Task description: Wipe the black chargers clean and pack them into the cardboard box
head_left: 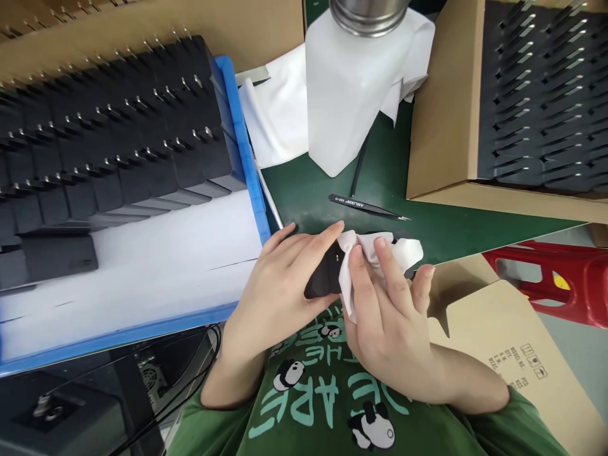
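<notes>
A small black part (323,277) is held at the table's front edge, close to my body. My left hand (280,278) grips its left end, with fingers and thumb on either side. Over the part's right portion lies a white cloth (349,272), pressed down by the fingers of my right hand (384,304). The cloth hides much of the part. Just beyond the hands, black tweezers (365,206) rest on the green table (304,190).
At the left, a blue-rimmed tray (249,152) holds rows of black blocks with metal pins. A white bottle (351,95) stands at the back near white cloths (280,107). Cardboard box (444,95) with pinned black parts is at right; red stool (579,285) below.
</notes>
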`<state>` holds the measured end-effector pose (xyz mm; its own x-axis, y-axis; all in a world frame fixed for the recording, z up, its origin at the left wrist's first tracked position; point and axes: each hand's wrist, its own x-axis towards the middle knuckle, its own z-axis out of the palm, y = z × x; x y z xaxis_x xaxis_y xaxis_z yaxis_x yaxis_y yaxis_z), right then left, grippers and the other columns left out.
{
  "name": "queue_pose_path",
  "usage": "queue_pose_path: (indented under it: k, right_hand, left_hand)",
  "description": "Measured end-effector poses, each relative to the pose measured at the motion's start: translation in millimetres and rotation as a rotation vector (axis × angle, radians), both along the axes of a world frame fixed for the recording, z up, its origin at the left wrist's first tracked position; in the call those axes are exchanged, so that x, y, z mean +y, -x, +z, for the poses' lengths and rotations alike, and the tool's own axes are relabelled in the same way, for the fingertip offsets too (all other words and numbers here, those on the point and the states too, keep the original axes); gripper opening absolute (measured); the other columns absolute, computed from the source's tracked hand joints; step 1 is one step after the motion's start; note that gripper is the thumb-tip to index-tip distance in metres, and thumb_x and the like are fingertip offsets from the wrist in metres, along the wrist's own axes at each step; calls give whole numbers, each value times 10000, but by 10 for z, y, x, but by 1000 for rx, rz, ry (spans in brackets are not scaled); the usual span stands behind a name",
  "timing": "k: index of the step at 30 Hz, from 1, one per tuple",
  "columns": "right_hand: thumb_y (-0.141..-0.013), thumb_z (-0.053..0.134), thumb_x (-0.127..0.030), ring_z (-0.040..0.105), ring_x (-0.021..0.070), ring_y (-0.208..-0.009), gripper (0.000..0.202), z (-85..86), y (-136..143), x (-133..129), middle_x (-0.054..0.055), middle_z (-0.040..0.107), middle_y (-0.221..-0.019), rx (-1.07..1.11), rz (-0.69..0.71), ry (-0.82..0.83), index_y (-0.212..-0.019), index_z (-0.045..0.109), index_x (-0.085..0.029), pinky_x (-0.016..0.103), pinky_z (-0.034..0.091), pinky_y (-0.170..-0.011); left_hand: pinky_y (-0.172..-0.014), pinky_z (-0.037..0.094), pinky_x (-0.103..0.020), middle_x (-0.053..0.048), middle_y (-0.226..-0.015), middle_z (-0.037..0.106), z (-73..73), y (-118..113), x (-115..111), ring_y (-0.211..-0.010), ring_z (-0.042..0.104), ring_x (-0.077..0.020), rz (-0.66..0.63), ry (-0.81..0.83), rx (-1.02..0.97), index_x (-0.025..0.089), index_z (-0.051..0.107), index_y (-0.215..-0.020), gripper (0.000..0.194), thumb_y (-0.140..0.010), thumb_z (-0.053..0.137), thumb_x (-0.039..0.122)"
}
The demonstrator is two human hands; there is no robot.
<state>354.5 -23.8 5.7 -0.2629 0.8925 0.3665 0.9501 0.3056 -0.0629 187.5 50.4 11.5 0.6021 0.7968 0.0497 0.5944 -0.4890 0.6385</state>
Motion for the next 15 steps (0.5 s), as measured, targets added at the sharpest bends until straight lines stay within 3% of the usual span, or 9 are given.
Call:
queue_pose_path:
  k: [4, 6, 9, 11, 13, 15]
  right_hand:
    - [-870, 515, 5, 545, 257, -1407, 468, 61, -13, -170, 127, 760, -1202, 4, 43, -5, -1326, 621, 6, 440, 89, -1326]
    - [-856, 488, 39, 515, 240, -1431, 455, 83, -45, -250, 97, 781, -1155, 128, 107, 26, -1276, 656, -9, 431, 95, -1327]
    - [-841, 446, 28, 522, 257, -1424, 443, 163, -174, -297, 93, 784, -1148, 383, 249, 113, -1209, 684, -36, 446, 242, -1302]
    - [-817, 464, 14, 536, 270, -1413, 503, 265, -309, -277, 87, 764, -1210, 420, 308, 167, -1272, 665, -53, 443, 329, -1277]
    - [-813, 499, -6, 545, 263, -1408, 605, 377, -438, -234, 44, 716, -1313, 381, 315, 184, -1397, 611, -112, 420, 330, -1290]
    - [-852, 502, -38, 546, 271, -1408, 634, 450, -509, -184, -3, 653, -1403, 399, 206, 141, -1461, 573, -198, 438, 305, -1309]
  left_hand:
    - [-1213, 332, -407, -41, -1317, 707, -17, -6, 2, -1195, 661, -210, 8, 16, -30, 210, 401, -1501, 686, -876, 682, 171]
    - [-1219, 324, -401, -44, -1327, 703, -26, -11, 2, -1187, 664, -206, 6, 12, -52, 207, 397, -1505, 683, -882, 672, 164]
    - [-1248, 281, -409, -69, -1386, 667, -18, 22, -9, -1251, 631, -218, -3, 8, -60, 197, 378, -1519, 685, -907, 686, 215]
    - [-1268, 242, -421, -98, -1456, 612, 6, 80, -26, -1335, 577, -242, 15, -2, -48, 197, 347, -1540, 746, -909, 729, 307]
    - [-1278, 215, -435, -112, -1485, 582, 32, 154, -48, -1384, 536, -265, 54, -15, -29, 217, 302, -1568, 848, -884, 775, 383]
    - [-1281, 196, -450, -106, -1468, 597, 44, 221, -68, -1388, 530, -274, 87, -22, -14, 248, 256, -1591, 917, -867, 797, 401]
